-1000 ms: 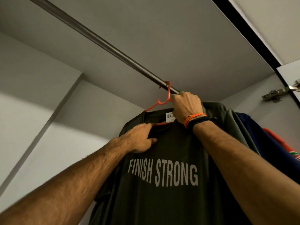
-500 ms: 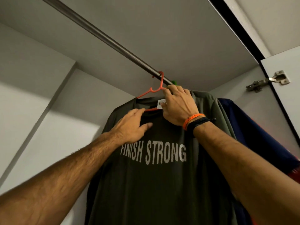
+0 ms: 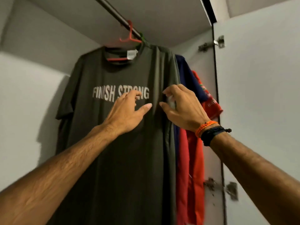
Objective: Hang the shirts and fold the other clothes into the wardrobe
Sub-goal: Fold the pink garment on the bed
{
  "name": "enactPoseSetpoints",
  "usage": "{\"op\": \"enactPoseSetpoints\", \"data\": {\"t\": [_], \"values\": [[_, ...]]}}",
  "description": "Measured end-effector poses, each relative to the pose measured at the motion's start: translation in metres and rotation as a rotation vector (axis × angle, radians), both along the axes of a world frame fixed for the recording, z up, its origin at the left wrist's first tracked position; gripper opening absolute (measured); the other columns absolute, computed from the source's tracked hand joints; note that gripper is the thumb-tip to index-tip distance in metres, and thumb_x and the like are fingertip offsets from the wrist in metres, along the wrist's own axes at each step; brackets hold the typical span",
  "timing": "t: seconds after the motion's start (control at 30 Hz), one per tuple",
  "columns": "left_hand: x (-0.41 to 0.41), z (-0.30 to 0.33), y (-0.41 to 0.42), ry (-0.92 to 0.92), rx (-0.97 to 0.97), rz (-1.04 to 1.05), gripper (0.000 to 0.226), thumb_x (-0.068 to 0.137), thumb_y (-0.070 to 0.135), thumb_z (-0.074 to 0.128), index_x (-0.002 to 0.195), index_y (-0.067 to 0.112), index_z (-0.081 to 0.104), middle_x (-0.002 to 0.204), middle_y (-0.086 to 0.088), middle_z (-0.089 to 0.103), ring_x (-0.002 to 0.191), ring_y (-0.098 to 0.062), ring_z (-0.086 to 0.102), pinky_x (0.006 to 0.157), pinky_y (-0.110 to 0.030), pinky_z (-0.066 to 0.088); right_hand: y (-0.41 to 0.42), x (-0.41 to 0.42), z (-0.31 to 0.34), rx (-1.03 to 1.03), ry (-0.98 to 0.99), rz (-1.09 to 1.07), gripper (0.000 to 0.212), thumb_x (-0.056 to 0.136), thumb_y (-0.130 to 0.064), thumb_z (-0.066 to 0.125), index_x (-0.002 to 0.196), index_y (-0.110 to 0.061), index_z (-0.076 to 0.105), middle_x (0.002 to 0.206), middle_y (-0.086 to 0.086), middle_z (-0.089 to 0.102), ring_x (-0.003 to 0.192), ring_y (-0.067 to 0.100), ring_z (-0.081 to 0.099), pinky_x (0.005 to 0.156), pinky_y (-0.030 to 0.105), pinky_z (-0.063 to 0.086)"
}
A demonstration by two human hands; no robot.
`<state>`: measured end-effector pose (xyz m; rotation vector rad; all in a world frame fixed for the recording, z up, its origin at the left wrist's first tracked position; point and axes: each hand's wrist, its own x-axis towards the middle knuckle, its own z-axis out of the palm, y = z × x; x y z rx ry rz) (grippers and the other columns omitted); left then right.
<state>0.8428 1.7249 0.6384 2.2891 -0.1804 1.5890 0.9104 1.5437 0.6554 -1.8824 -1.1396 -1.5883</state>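
Note:
A dark olive T-shirt (image 3: pixel 113 151) printed FINISH STRONG hangs on a red hanger (image 3: pixel 129 38) from the dark wardrobe rail (image 3: pixel 113 12). My left hand (image 3: pixel 128 109) hovers in front of the shirt's chest, fingers apart, holding nothing. My right hand (image 3: pixel 181 108), with orange and black wristbands, is at the shirt's right side with curled fingers spread; nothing is gripped in it. Both hands are below the hanger and apart from it.
Behind the olive shirt hang a second olive garment (image 3: pixel 167 65) on a green hanger (image 3: pixel 142 38), a navy shirt (image 3: pixel 186 75) and a red one (image 3: pixel 194 151). The open white wardrobe door (image 3: pixel 259 103) with metal hinges (image 3: pixel 212 43) stands at the right. The grey wardrobe wall (image 3: pixel 29 103) is at the left.
Both hands have let go of the hanger and collar and dropped to chest height of the shirt. The view has tilted down, and the shirt hangs free on the rail.

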Motion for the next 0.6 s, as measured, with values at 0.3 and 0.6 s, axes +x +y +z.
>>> {"op": "enactPoseSetpoints", "data": {"t": [0.3,0.6], "values": [[0.004,-0.143,-0.198,0.201,-0.104,-0.34,0.039,0.088,0.044,0.066,0.12,0.023,0.058,0.118,0.007,0.063,0.092,-0.005,0.063,0.073,-0.009,0.042,-0.206,-0.046,-0.174,0.057,0.29,-0.074,0.027,0.085,-0.033,0.066,0.106,-0.017,0.062,0.1,-0.007,0.062,0.078,0.008,0.061,0.068,0.035,0.053],[-0.008,-0.32,-0.481,0.622,-0.122,-0.669,0.042,0.089,0.041,0.066,0.124,0.022,0.053,0.129,0.005,0.058,0.102,-0.007,0.059,0.078,-0.021,0.049,-0.481,-0.126,-0.356,0.204,0.664,-0.381,0.026,0.087,-0.035,0.066,0.108,-0.021,0.062,0.102,-0.012,0.062,0.077,0.005,0.061,0.067,0.032,0.056]]}}
